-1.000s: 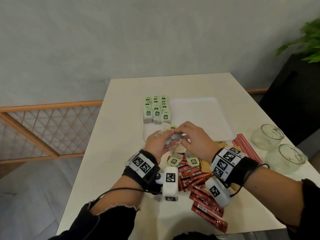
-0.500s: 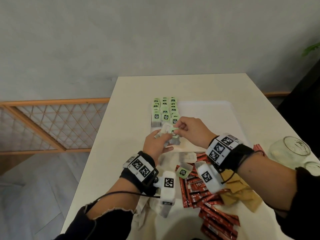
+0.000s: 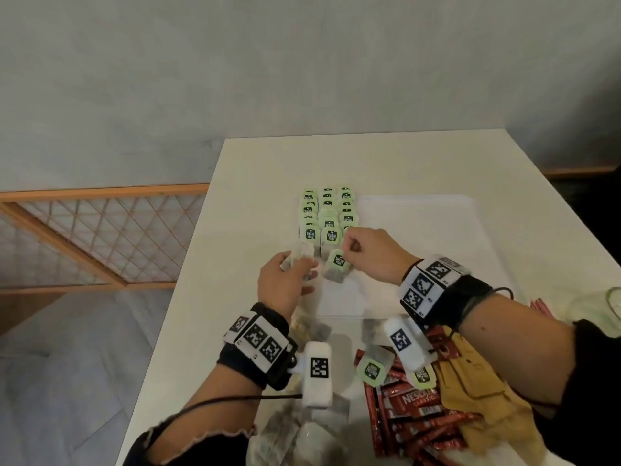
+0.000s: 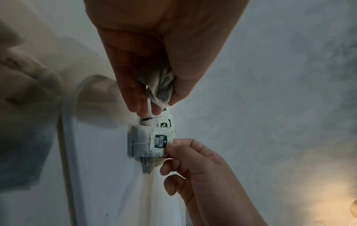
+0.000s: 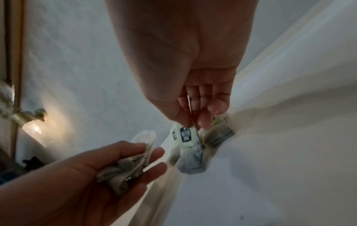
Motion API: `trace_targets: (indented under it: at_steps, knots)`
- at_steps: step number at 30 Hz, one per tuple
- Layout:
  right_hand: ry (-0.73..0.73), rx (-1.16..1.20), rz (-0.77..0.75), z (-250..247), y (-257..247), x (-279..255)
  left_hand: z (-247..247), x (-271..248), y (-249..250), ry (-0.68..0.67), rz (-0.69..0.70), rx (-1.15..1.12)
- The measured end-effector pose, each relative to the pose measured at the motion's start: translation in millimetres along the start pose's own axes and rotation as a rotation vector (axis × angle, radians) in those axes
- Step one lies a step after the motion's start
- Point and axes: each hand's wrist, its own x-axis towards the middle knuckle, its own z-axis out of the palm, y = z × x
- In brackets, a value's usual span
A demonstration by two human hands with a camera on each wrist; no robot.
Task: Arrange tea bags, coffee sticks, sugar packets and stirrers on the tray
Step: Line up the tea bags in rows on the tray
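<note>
A white tray is seen lying on the pale surface, and everything else is placed here in relation to it. Along the tray's left side, rows of tea bags with green tags are laid out, three across, overlapping from the far edge toward the person. At the near end of these rows, one tea bag is pinched by its green tag between the thumb and forefinger of the right hand; its grey pouch appears to rest on the tray just in front of the rightmost row, though contact cannot be confirmed. Just off the tray's left near corner, a crumpled bunch of tea bags is gripped in the curled fingers of the left hand, so both hands are closed on tea bags and are held close together without touching. In front of the tray's near edge, loose tea bags with green tags are scattered on the surface, with a heap of red coffee sticks beside them and brown sugar packets partly under the right forearm. Beyond the tray's right near corner, red-striped stirrers and part of a glass are visible at the frame edge.
</note>
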Motion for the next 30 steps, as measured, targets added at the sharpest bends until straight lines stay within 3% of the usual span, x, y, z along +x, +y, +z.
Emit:
trace_targets:
  at_steps: [6,12,16,20,30]
  knots:
    - [0.049,-0.096,-0.098,0.6,-0.1,20.5,1.2,4.6,8.4,-0.02,-0.013,-0.034]
    - [0.087,-0.039,-0.109,0.7,1.5,25.7,4.4,-1.0,7.7,-0.082,-0.011,-0.062]
    - [0.17,0.09,-0.06,-8.6,-0.4,12.7,12.9,-8.3,9.5,-0.125,-0.003,-0.055]
    - [0.109,0.308,-0.006,-13.4,-9.2,-8.5,21.5,-19.4,12.0,-0.208,0.063,0.011]
    - [0.189,0.359,0.011,-28.9,-7.8,-45.7,33.0,-46.7,13.2,-0.312,0.057,0.022]
